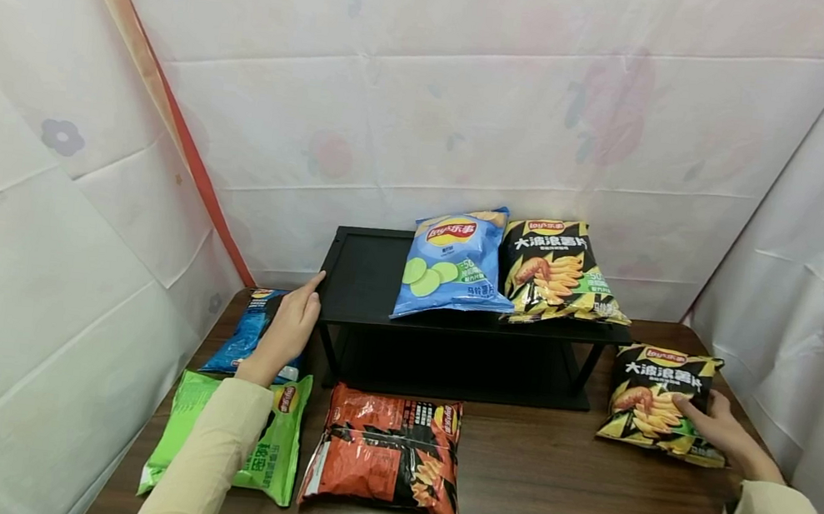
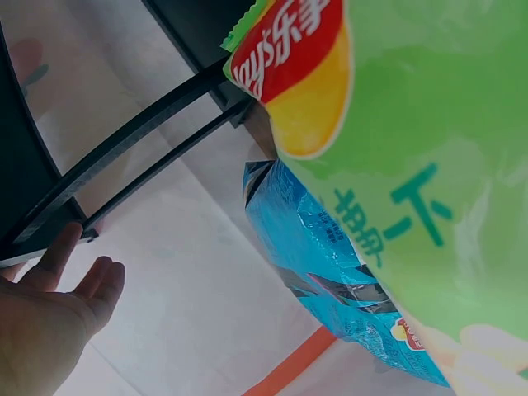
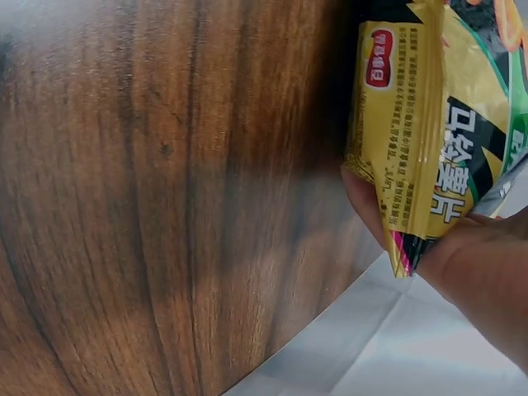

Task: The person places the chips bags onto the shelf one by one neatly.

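Observation:
My right hand (image 1: pixel 723 428) grips the right side of a black and yellow chip bag (image 1: pixel 657 400), thumb over its front, beside the right end of the black shelf (image 1: pixel 365 273). In the right wrist view that bag's gold edge (image 3: pixel 396 124) shows with fingers behind it. At the shelf's left end, my left hand (image 1: pixel 292 324) touches the edge with extended fingers. The left wrist view shows this hand (image 2: pixel 62 305) beneath the shelf's side. On the shelf top stand a blue chip bag (image 1: pixel 452 261) and another black and yellow chip bag (image 1: pixel 557 268).
A green chip bag (image 1: pixel 279 444) lies at the front left, partly behind my left sleeve. Behind it is a darker blue bag (image 1: pixel 249 332). A red chip bag (image 1: pixel 387 455) lies before the shelf on the wooden table (image 1: pixel 545 497). Pale cloth (image 1: pixel 471 129) hangs around the back and sides.

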Demonstrator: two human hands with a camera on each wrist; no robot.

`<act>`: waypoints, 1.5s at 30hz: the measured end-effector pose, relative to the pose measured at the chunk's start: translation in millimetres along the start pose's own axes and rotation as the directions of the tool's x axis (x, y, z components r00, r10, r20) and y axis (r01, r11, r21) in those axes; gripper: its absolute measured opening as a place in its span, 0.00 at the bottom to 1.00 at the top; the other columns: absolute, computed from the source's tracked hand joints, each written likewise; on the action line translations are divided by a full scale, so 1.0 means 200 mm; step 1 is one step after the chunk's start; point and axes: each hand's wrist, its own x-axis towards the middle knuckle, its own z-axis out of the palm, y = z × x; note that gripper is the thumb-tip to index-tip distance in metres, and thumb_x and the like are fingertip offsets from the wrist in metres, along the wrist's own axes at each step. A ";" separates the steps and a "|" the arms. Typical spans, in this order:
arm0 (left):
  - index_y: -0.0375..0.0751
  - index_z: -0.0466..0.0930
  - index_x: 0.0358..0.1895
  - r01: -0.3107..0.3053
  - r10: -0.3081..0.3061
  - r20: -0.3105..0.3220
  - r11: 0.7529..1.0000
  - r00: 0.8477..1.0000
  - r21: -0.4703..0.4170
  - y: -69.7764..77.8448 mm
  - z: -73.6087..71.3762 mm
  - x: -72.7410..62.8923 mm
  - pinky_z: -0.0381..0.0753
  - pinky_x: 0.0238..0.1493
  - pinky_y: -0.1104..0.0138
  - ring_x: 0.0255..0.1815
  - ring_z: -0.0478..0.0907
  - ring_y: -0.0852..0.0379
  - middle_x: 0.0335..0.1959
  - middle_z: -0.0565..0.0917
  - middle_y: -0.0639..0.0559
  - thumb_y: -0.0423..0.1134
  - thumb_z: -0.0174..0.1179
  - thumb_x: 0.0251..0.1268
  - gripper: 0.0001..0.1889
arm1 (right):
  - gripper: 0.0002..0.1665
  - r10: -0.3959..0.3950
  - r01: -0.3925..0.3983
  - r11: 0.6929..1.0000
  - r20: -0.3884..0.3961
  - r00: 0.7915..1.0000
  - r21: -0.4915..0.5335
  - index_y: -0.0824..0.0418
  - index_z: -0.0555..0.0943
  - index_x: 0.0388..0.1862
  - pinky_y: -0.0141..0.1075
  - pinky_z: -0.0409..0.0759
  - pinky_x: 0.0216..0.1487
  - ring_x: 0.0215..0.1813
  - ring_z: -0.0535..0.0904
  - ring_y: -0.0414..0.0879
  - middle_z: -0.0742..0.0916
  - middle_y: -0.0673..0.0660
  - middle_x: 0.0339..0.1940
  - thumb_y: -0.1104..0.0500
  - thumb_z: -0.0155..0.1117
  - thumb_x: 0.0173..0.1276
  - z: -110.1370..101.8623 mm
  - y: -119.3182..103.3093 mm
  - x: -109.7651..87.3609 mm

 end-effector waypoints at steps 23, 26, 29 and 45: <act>0.46 0.48 0.72 -0.005 0.005 -0.002 1.000 1.000 -0.014 0.00 0.00 0.00 0.52 0.67 0.44 0.70 0.52 0.40 0.72 0.54 0.42 0.46 0.28 0.74 0.26 | 0.59 -0.110 0.099 0.990 -0.117 0.987 -0.096 0.56 0.21 0.71 0.72 0.55 0.50 0.61 0.40 0.84 0.34 0.79 0.67 0.39 0.52 0.64 0.08 0.00 -0.01; 0.46 0.48 0.72 -0.006 0.006 -0.005 1.000 1.000 -0.012 -0.01 0.00 0.00 0.52 0.67 0.44 0.71 0.52 0.40 0.72 0.54 0.42 0.47 0.28 0.74 0.26 | 0.58 -0.123 0.108 0.989 -0.149 0.981 -0.103 0.58 0.25 0.72 0.72 0.55 0.50 0.61 0.41 0.84 0.37 0.79 0.67 0.39 0.53 0.64 0.08 0.00 -0.02; 0.46 0.48 0.72 -0.007 0.007 -0.005 1.000 1.000 -0.010 -0.01 0.00 0.01 0.51 0.67 0.44 0.71 0.52 0.40 0.72 0.54 0.42 0.46 0.28 0.74 0.26 | 0.58 -0.139 0.123 0.987 -0.176 0.975 -0.102 0.60 0.28 0.72 0.71 0.56 0.50 0.62 0.42 0.83 0.39 0.79 0.68 0.40 0.54 0.64 0.08 -0.01 -0.02; 0.45 0.49 0.72 -0.002 0.002 -0.007 1.000 1.000 -0.011 -0.01 0.00 0.01 0.51 0.67 0.44 0.71 0.52 0.40 0.71 0.55 0.41 0.45 0.28 0.74 0.26 | 0.59 -0.142 0.142 0.990 -0.225 0.964 -0.017 0.57 0.29 0.73 0.72 0.56 0.47 0.64 0.40 0.81 0.36 0.77 0.69 0.39 0.57 0.62 0.03 0.00 -0.01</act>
